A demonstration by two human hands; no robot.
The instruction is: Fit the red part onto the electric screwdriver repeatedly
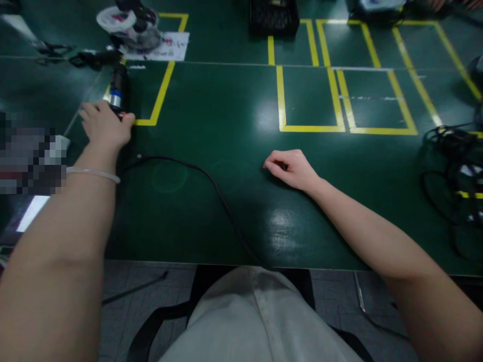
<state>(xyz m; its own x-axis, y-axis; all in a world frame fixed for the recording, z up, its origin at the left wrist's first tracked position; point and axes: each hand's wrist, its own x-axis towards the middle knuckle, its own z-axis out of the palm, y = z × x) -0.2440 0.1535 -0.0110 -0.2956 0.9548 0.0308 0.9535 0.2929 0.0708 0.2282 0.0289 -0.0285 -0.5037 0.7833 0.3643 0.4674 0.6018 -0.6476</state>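
Observation:
At the left, my left hand reaches over the near end of a black cylindrical tool with a blue band and a silver collar, which looks like an electric screwdriver. Its fingers are spread, with the thumb out to the right; whether they touch the tool I cannot tell. My right hand is low over the middle of the green table. Its thumb and index finger meet in a loose curl, and anything inside is hidden. A thin black cable runs from below my left wrist to the table's front edge.
Yellow tape outlines mark the table. Behind the tool stand a round clear container and a white paper. A black bin is at the back. Coiled black cables lie at the right. Another person's hands show top right.

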